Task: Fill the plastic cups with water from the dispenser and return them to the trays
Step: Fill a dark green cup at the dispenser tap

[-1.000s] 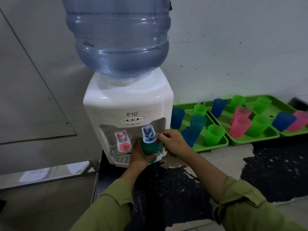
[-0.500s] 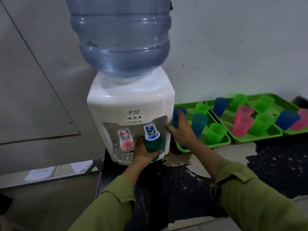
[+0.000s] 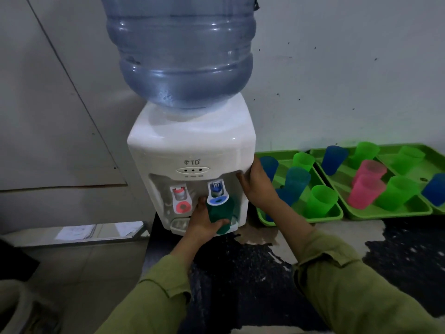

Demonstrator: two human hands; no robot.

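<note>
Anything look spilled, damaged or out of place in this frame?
Only the counter: its dark surface gives way to a pale, ragged patch at the dispenser base. Peeled coating or a spill, I cannot tell. Nothing else stands out.

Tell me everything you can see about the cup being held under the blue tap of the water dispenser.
The cup is dark green and looks like opaque plastic, narrowing toward its base. It stands roughly upright in the recess of the dispenser. Its rim is tucked under the blue tap, which hides the opening, so no water level shows. The left hand grips it from the left, wrapping across its lower front.
</note>
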